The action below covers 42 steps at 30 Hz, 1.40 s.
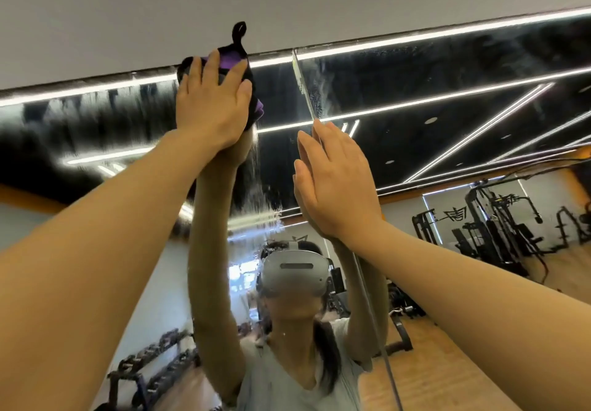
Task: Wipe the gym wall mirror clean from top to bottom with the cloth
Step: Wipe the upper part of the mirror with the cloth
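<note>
The wall mirror (447, 116) fills the view, its top edge running under a grey wall band. My left hand (212, 103) is raised high and presses a black and purple cloth (232, 59) flat against the glass at the top edge, fingers straight. A loop of the cloth sticks up over the grey band. My right hand (332, 187) rests flat on the glass lower and to the right, fingers straight, next to the vertical seam (303, 91) between two mirror panels. Wet streaks run down the glass below the cloth.
The mirror reflects a person wearing a headset with both arms raised, a dumbbell rack at lower left, weight machines at right, a wooden floor and ceiling light strips. The grey wall band (287, 1) lies above the mirror.
</note>
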### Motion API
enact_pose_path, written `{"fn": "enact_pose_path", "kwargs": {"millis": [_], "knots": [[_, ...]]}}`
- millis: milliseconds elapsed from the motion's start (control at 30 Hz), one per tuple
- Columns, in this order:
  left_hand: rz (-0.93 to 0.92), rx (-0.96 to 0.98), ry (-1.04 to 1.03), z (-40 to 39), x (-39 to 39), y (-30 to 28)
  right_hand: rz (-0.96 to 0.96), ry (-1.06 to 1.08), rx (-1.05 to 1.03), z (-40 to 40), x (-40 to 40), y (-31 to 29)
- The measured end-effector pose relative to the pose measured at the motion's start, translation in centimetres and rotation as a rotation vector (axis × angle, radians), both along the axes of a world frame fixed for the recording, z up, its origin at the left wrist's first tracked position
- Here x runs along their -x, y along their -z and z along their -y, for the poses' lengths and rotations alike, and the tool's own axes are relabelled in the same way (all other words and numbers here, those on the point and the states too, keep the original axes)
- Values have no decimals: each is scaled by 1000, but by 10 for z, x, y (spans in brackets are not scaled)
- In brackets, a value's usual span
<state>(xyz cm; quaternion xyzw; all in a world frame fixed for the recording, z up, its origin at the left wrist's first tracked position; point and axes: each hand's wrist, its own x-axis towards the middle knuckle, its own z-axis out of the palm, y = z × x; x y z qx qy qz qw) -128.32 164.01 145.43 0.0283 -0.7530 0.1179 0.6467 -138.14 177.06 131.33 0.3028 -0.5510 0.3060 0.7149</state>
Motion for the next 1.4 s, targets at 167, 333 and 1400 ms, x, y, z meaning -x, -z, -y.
{"fn": "enact_pose_path", "kwargs": {"millis": [167,333,1400], "knots": [[-53,41,8,5,2,30,-3,-22,5,1,0,0],[-49,75,3,4,5,88,5,-19,79,0,-1,-1],[230,116,-149,-30,-1,-11,53,104,-79,-42,22,13]]}}
